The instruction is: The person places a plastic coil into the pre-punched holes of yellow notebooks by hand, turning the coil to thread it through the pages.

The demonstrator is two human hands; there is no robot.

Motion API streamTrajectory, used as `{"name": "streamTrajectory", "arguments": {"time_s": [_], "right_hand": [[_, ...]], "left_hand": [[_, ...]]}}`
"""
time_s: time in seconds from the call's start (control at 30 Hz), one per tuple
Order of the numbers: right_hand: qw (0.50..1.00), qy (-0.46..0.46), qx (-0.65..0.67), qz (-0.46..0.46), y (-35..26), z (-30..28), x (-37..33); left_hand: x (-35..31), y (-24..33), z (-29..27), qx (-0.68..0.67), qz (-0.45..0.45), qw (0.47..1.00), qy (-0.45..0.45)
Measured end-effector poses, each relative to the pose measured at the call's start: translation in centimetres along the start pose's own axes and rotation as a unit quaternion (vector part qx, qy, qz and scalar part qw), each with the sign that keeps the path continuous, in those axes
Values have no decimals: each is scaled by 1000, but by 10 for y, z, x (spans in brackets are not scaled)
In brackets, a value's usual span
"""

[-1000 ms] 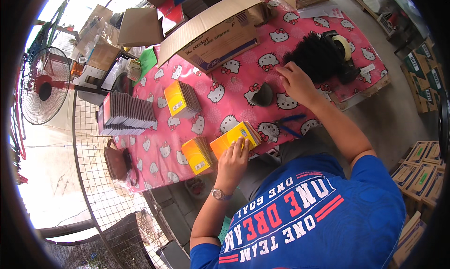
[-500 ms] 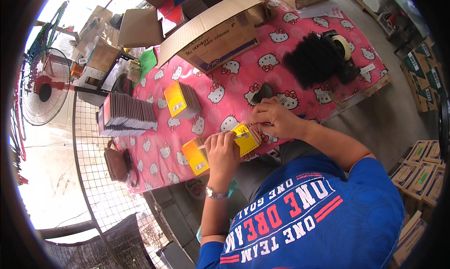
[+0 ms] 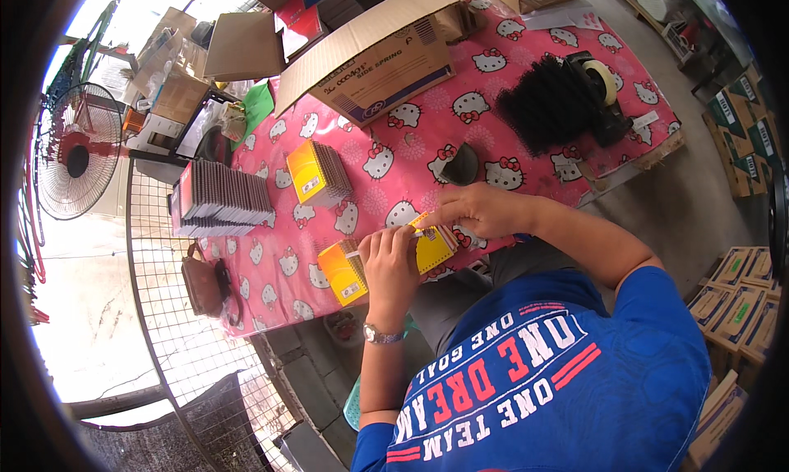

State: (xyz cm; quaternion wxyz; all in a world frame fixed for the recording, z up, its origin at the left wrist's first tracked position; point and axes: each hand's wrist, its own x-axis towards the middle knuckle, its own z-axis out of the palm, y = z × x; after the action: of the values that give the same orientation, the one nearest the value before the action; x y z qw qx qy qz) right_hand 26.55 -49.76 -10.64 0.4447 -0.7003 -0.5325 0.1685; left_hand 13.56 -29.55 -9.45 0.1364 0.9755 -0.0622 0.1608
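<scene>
My left hand [image 3: 391,262] and my right hand [image 3: 477,210] both grip a small yellow notebook [image 3: 434,247] at the near edge of the pink patterned table [image 3: 526,45]. The right fingers pinch its upper edge; the left fingers press on its left side. Just left of my left hand lies an orange-yellow stack of notebooks [image 3: 343,271]. A second yellow stack [image 3: 316,172] sits farther back on the table. A small dark wedge-shaped object [image 3: 461,164] rests just beyond my right hand.
A black heap of spiral bindings [image 3: 546,102] and a tape dispenser [image 3: 602,88] lie at the right. An open cardboard box [image 3: 378,57] stands at the back. A row of dark-edged booklets [image 3: 218,199] sits at the left, by a wire fence [image 3: 164,308], a brown pouch [image 3: 204,285] and a fan [image 3: 70,160].
My right hand came back from the black heap to the yellow notebook. Both hands now hold it close to the table's near edge.
</scene>
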Motion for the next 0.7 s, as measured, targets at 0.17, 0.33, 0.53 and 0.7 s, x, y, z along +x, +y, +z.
{"name": "streamTrajectory", "arguments": {"time_s": [0.17,0.33,0.53,0.7], "right_hand": [[983,29,166,77,-13,8,0],[992,80,-27,97,-43,9,1],[987,67,65,128,-13,14,16],[922,102,-275,253,111,39,10]], "left_hand": [[2,5,3,-6,6,1000,18],[1,6,2,16,13,1000,7],[-4,4,-2,-1,10,1000,-22],[-7,-8,3,-53,26,998,-28]]}}
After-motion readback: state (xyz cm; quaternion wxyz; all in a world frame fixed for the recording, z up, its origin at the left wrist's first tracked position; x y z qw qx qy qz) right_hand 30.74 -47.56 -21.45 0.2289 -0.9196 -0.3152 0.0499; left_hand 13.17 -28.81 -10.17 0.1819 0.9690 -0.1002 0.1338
